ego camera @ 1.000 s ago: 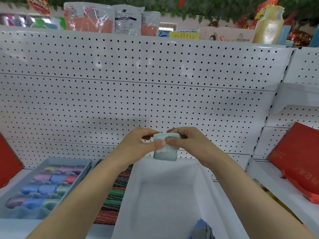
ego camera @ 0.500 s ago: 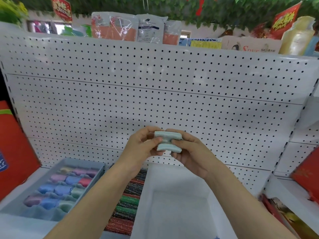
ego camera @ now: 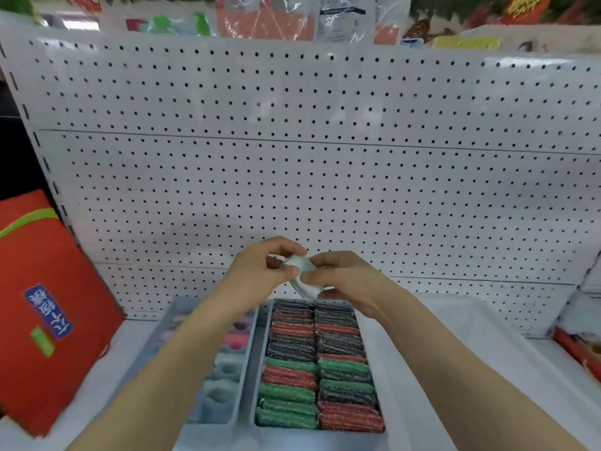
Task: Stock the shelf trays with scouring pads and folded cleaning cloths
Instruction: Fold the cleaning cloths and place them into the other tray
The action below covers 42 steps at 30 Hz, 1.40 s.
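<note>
Pale green and folded small, a cleaning cloth [ego camera: 304, 276] is pinched between a person's left hand [ego camera: 260, 271] and right hand [ego camera: 344, 281] in front of a white pegboard [ego camera: 292, 164]. Below the hands, a tray [ego camera: 257, 369] holds two rows of green, red and black scouring pads [ego camera: 318, 369]; a second tray [ego camera: 242, 379] of pastel cloths [ego camera: 227, 369] sits just left.

The head camera looks forward and slightly down, close to the white pegboard [ego camera: 325, 177] and shelf trays [ego camera: 257, 379].
</note>
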{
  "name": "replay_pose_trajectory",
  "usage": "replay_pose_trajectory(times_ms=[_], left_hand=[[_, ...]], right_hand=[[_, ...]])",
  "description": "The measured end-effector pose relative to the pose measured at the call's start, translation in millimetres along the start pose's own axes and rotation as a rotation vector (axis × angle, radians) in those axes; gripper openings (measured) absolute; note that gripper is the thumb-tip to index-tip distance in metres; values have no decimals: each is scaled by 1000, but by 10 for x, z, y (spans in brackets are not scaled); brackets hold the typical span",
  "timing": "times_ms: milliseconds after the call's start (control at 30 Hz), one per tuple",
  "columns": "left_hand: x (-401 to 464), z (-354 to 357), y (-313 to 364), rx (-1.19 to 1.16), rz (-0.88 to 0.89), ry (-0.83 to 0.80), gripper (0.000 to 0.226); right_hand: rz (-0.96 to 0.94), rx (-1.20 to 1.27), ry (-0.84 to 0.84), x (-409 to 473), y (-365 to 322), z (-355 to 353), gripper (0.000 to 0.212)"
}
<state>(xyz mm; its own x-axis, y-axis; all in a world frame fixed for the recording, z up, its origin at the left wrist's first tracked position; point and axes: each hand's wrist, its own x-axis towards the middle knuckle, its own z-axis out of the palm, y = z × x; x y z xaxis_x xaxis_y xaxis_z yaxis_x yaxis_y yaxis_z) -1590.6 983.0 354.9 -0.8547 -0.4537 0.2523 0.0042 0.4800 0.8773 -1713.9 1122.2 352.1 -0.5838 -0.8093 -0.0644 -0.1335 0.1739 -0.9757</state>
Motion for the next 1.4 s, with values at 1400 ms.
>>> replay_pose_trajectory(times_ms=[1400], left_hand=[[-997,-1607,-2618,-539,-818,162,24]], right_hand=[[-125,-1261,-425,688,855,3216,25]])
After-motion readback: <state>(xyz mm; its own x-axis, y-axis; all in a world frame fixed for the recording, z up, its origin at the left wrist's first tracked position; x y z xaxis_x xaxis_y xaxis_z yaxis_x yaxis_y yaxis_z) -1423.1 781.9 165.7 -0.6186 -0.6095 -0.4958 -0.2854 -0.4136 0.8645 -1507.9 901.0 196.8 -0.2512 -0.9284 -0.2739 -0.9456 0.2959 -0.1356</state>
